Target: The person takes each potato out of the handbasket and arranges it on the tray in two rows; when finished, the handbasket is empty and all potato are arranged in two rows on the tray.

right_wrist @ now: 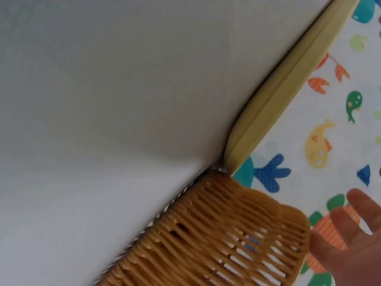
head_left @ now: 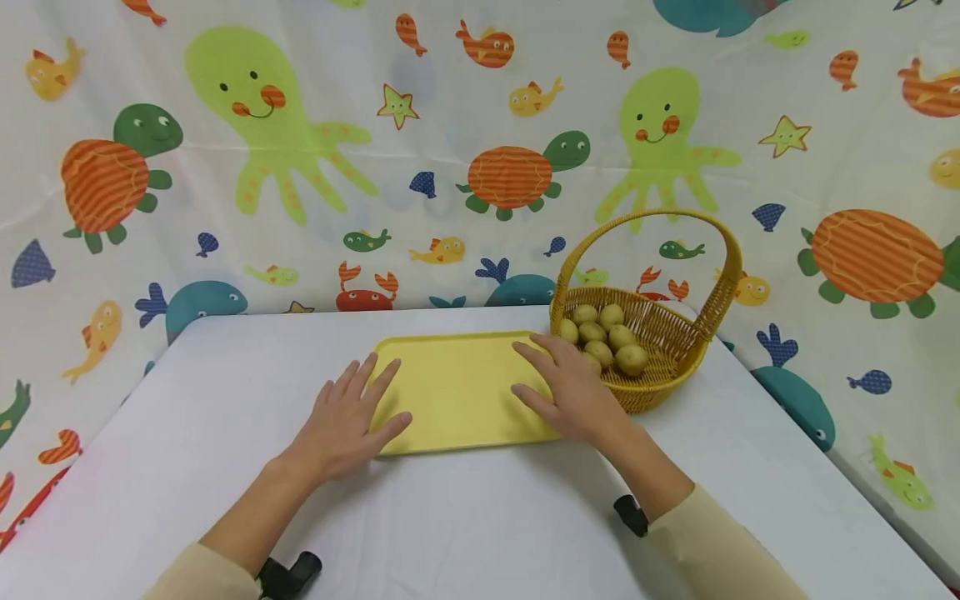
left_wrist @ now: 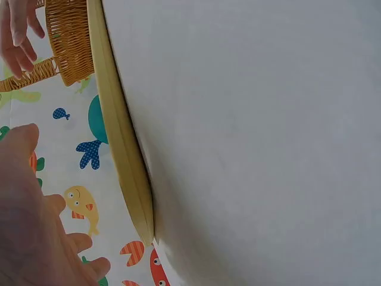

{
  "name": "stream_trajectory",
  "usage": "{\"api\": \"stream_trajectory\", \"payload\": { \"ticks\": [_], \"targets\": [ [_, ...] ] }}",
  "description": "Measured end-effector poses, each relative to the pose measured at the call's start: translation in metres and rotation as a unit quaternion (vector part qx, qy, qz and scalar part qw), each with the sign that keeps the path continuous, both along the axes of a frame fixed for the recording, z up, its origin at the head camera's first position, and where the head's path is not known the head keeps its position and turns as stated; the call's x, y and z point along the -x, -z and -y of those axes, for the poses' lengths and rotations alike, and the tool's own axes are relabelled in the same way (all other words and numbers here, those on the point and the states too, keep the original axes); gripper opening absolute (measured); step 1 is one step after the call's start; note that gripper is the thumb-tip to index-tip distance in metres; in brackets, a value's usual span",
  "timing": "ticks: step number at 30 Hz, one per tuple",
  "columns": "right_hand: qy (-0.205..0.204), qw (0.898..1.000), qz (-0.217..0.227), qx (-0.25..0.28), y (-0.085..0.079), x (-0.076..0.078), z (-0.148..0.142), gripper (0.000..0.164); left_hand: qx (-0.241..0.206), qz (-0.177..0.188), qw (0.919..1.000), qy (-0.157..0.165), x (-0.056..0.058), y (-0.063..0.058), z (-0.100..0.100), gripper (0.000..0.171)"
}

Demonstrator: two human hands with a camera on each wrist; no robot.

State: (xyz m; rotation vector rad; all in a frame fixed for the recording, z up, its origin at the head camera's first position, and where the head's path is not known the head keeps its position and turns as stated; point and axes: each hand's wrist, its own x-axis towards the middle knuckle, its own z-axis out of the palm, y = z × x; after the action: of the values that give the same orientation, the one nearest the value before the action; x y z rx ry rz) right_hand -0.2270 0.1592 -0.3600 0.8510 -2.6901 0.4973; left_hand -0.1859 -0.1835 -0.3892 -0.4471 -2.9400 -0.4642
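A flat yellow tray [head_left: 457,392] lies on the white table with nothing on it. My left hand [head_left: 348,417], fingers spread, hovers by the tray's left end; the left wrist view shows the hand apart from the tray's edge [left_wrist: 122,143]. My right hand [head_left: 570,387] hangs over the tray's right end with its fingers loosely extended, holding nothing. Just right of that hand stands a wicker basket [head_left: 678,333] with a tall arched handle. Several potatoes [head_left: 621,337] lie in the basket's left part, some partly hidden behind the right hand.
White cloth covers the table [head_left: 225,400]. Behind it hangs a curtain [head_left: 442,150] printed with sea animals. The basket's handle [head_left: 652,212] rises high at the back right, and its wall touches or nearly touches the tray's right end.
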Motion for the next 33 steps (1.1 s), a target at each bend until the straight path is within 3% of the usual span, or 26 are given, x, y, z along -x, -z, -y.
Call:
{"api": "stream_trajectory", "payload": {
  "ticks": [7,12,16,23,28,33],
  "targets": [
    [0.021,0.998,0.01,0.053,-0.007,0.004,-0.014,0.054,-0.065,0.039,0.9971,-0.002,0.006,0.0,0.003,0.079],
    [0.032,0.996,0.004,0.086,-0.008,0.009,-0.022,0.049,-0.117,0.078,0.9901,-0.008,0.008,0.002,0.008,0.077],
    [0.066,0.992,0.021,0.109,-0.01,0.012,-0.029,0.045,-0.15,0.099,0.9838,-0.01,0.01,0.002,0.011,0.076],
    [0.135,0.98,0.057,0.133,-0.01,0.02,-0.043,0.045,-0.217,0.11,0.9694,-0.035,0.014,0.002,0.015,0.071],
    [0.163,0.973,0.09,0.137,-0.01,0.021,-0.052,0.047,-0.252,0.128,0.9559,-0.08,0.017,0.002,0.015,0.065],
    [0.169,0.969,0.139,0.117,-0.013,0.023,-0.06,0.05,-0.286,0.159,0.9358,-0.13,0.021,0.002,0.017,0.063]
  ]
}}
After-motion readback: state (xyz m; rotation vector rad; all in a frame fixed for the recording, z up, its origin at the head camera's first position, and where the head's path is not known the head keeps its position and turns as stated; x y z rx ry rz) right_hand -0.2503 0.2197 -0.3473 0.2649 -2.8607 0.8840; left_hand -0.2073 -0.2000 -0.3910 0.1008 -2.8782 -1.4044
